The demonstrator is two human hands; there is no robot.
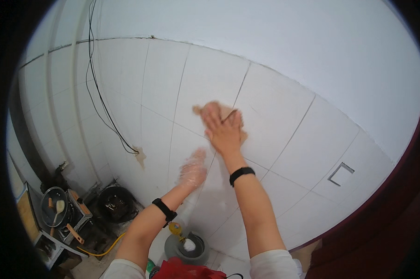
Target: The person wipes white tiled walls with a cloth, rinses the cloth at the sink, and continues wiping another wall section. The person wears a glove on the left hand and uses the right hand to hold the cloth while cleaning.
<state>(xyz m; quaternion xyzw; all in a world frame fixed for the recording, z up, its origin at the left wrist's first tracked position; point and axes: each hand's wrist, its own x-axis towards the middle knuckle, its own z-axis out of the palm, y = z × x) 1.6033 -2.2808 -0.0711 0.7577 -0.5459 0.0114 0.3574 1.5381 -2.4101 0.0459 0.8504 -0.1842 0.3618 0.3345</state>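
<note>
My right hand point(225, 134) is bare and spread flat over a tan cloth point(227, 111), pressing it against the white tiled wall point(210, 76). The cloth is bunched under the fingers and sticks out on both sides; motion blurs its edges. Lower and to the left, my left hand point(193, 171) wears a clear plastic glove and is held up close to the wall. Nothing shows in it, though blur hides the finger detail, and whether it touches the tiles I cannot tell. Each wrist carries a black band.
Below my arms stands a grey gas cylinder point(196, 256) with a yellow regulator point(175, 228). At lower left, a glass-lidded pan point(55, 207) sits on a gas stove point(78, 212), beside a blackened burner point(116, 204). Black cables point(100, 92) hang down the wall; a rectangular cutout point(341, 173) is at right.
</note>
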